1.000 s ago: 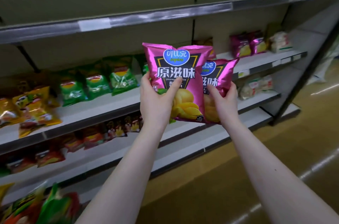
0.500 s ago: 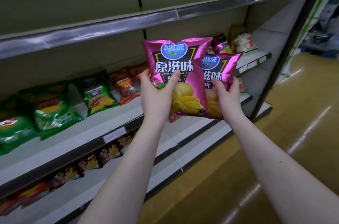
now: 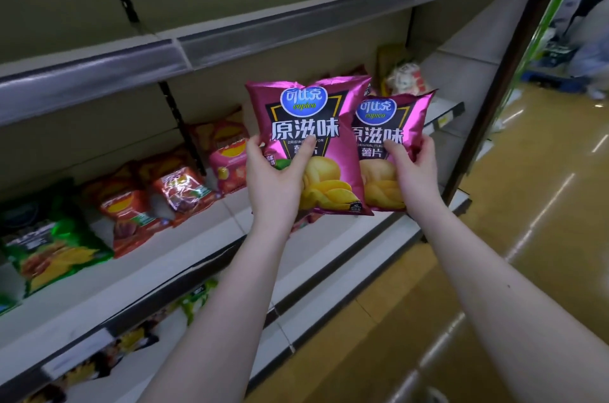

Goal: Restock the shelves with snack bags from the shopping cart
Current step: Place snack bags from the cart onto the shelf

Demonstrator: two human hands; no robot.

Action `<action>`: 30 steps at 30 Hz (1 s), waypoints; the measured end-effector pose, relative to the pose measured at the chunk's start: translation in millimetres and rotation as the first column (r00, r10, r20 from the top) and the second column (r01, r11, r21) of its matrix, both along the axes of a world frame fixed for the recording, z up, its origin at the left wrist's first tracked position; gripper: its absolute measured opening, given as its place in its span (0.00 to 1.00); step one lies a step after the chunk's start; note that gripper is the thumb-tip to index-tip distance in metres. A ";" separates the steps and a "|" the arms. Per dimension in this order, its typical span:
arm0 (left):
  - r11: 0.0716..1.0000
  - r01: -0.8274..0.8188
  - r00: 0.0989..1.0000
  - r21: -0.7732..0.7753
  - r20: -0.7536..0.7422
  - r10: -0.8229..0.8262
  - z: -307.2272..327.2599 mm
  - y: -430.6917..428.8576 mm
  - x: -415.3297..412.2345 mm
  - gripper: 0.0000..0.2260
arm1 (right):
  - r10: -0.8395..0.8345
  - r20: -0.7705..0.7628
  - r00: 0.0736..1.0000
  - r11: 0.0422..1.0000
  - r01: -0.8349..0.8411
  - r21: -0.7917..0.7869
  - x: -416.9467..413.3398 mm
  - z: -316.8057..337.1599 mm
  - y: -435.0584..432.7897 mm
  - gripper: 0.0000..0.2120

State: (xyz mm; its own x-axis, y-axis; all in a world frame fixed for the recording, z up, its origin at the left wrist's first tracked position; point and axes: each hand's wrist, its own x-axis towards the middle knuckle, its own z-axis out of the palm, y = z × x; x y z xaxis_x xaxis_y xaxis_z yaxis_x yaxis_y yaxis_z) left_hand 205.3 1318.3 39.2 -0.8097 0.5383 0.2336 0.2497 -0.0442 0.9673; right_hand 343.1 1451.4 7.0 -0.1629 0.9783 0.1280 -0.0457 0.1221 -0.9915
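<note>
Left hand point(image 3: 275, 178) grips one pink chip bag point(image 3: 313, 139) and right hand point(image 3: 416, 168) grips a second pink bag point(image 3: 389, 125), both upright in front of the middle shelf point(image 3: 184, 251). Front bag overlaps the other; red bags point(image 3: 178, 186) and green bags point(image 3: 52, 247) lie on that shelf

At centre frame, the left chip bag point(image 3: 316, 119) and the right chip bag point(image 3: 395, 125) were shiny magenta. Each had a blue oval logo, white characters on a black gold-edged panel, and yellow crisps pictured below. Mid-left sat red snack bags point(image 3: 131, 214); lower left, a green snack bag point(image 3: 56, 244) with yellow. The floor point(image 3: 527, 204) at right was glossy ochre.
</note>
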 end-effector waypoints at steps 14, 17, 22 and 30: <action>0.971 -0.240 0.970 0.024 0.051 0.238 -8.6 199.2 51.3 0.25 | 0.221 0.067 0.973 0.974 -0.223 0.030 24.5 2.8 228.7 0.19; 0.959 -0.282 0.958 0.005 0.051 0.282 -14.4 225.1 43.5 0.26 | 0.236 0.079 0.969 0.971 -0.239 0.029 16.5 -1.6 263.3 0.21; 0.947 -0.320 0.945 -0.026 0.061 0.321 -31.2 265.6 13.8 0.23 | 0.246 0.104 0.964 0.968 -0.250 0.024 -4.7 -13.7 306.2 0.21; 0.898 -0.428 0.898 -0.100 0.062 0.435 -58.9 322.2 -22.8 0.32 | 0.306 0.124 0.944 0.952 -0.305 -0.024 -34.7 -31.9 365.2 0.32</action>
State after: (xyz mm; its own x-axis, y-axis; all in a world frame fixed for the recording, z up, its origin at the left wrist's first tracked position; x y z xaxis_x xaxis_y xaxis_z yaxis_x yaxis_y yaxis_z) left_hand 182.5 1640.4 -19.8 -0.9810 0.1460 0.1281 0.1475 0.1306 0.9804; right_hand 308.4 1816.6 -25.0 -0.4684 0.8796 0.0831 0.0439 0.1171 -0.9921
